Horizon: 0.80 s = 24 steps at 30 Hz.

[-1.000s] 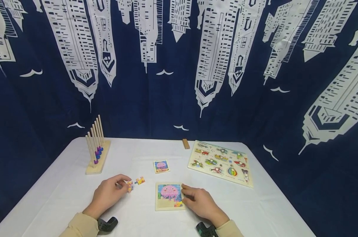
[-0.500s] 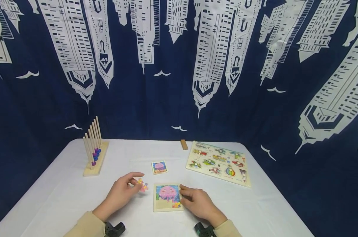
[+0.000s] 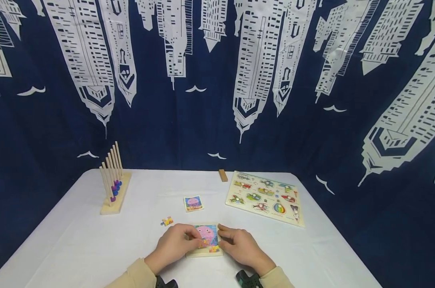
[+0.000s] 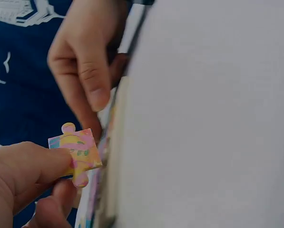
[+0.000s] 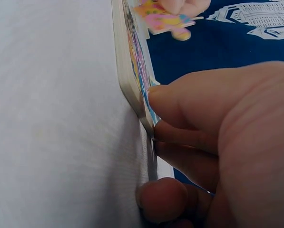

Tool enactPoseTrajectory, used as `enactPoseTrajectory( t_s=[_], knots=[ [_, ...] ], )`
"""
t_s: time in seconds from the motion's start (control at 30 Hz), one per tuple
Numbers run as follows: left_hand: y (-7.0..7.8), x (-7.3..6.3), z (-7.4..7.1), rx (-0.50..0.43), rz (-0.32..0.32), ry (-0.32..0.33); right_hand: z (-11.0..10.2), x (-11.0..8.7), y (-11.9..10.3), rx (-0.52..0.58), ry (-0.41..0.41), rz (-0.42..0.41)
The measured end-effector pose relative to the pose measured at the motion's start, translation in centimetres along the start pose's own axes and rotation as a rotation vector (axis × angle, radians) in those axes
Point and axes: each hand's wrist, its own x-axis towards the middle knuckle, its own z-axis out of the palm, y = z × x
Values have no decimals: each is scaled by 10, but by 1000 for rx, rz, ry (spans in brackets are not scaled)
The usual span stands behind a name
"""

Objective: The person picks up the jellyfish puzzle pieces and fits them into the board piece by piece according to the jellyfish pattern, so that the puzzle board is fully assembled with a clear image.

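Note:
My left hand pinches a jigsaw piece between thumb and fingers, over the left part of a square wooden puzzle tray. The piece is pink, yellow and orange with rounded knobs. A pink octopus picture fills the upper part of the tray, and a yellow piece lies at its lower right. With thumb and fingers, my right hand holds the tray's right edge; its thumb tip is on the rim in the right wrist view. The left hand hides the tray's left side.
One loose jigsaw piece lies left of the tray. Behind it is a small octopus picture card. A vehicle peg puzzle board lies at back right, near a brown wooden block. A bead rack stands at back left.
My left hand has carried the jigsaw piece rightward from beside the loose piece to over the tray. My right hand has stayed at the tray's right edge.

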Motion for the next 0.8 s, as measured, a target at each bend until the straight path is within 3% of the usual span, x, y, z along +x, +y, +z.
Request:
enactPoseTrajectory(
  t_s=[0.27,0.53,0.8],
  knots=[
    [-3,-1,12,64,27,7,0,1,0,-25,8,-3],
    [-6,1,11,143,78,3,0,1,1,-30,8,-14],
    [1,0,11,247,126,-1,-1,0,2,-27,1,-4]
  ],
)
